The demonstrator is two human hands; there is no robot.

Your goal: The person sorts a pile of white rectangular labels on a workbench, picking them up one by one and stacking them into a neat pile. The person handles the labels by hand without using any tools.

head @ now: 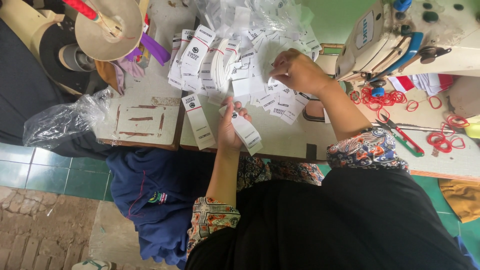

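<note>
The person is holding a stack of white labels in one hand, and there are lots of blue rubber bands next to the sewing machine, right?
Not quite: the rubber bands are red, not blue, as the head view shows. The rest holds: the left hand grips a stack of white labels, and the bands lie on the table beside the sewing machine.

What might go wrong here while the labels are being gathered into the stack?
1. The left hand holds a label stack at the table edge; a loose grip might drop labels onto the dark cloth below.
2. The right hand digs in the loose label pile; it may pull out several labels together or scatter them.
3. Snips and red rubber bands lie close to the right forearm and could be swept off.
</note>
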